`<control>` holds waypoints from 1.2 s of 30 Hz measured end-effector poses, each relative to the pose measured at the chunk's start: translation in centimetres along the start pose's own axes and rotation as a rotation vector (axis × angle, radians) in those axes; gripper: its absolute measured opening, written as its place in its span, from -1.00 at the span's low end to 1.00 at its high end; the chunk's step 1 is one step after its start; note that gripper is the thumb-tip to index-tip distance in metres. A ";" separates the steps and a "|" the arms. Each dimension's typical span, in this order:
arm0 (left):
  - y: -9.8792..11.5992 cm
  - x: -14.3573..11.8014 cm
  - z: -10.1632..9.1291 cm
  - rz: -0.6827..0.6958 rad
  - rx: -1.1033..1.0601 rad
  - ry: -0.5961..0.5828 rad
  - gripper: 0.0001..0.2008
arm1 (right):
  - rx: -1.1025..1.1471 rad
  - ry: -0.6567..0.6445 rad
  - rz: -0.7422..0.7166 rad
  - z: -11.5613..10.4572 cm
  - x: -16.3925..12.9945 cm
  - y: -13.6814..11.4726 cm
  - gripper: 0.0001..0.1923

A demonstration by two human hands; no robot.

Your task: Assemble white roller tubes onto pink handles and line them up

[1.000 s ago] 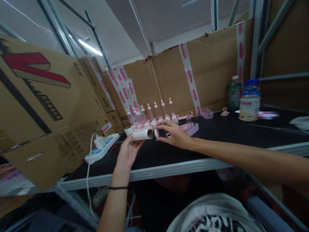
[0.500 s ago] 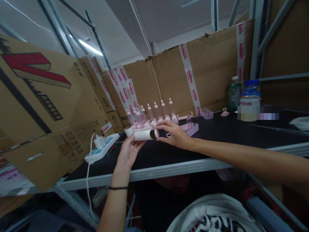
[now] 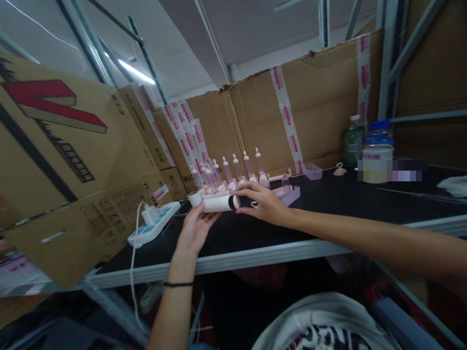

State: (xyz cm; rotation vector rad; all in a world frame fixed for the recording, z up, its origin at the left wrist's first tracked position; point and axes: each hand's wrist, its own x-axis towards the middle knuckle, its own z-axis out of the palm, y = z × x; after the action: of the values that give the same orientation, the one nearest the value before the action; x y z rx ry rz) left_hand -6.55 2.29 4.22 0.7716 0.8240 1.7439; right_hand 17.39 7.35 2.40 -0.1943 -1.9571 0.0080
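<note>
Cardboard walls (image 3: 321, 102) stand around a black table (image 3: 365, 201), with a big printed box (image 3: 54, 160) leaning at the left. On the table's far right stand a green bottle (image 3: 353, 141) and a blue-lidded jar (image 3: 377, 150); at its left end lies a power strip (image 3: 155, 222) with a white plug in it. A row of pink bottles (image 3: 233, 170) stands upright near the back, just behind the hands. The left hand (image 3: 193, 228) reaches up from below the table edge, its fingers curled around a pale tube (image 3: 215, 203) held sideways just above the table. The right hand (image 3: 264, 201) comes in from the right, its fingers pinching a small pink cap (image 3: 237, 201) pressed against the tube's open right end. A thin black band (image 3: 177, 283) circles the left wrist.
</note>
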 end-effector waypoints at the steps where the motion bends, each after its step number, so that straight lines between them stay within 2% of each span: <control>1: 0.0 -0.1 0.0 0.001 -0.001 -0.003 -0.69 | -0.001 0.001 0.000 0.0 0.0 0.0 -0.55; 22: -0.3 0.3 -0.4 0.069 0.072 -0.089 -0.81 | -0.016 -0.004 -0.016 0.0 -0.1 0.0 -0.56; 36: -0.3 0.4 -0.7 0.069 0.102 -0.136 -0.80 | -0.026 -0.006 -0.026 0.0 -0.1 0.0 -0.56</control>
State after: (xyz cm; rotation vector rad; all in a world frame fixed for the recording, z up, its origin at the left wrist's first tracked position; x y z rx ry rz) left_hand -7.07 2.65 3.62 0.9860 0.8071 1.6999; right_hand 17.38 7.35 2.28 -0.1855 -1.9663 -0.0340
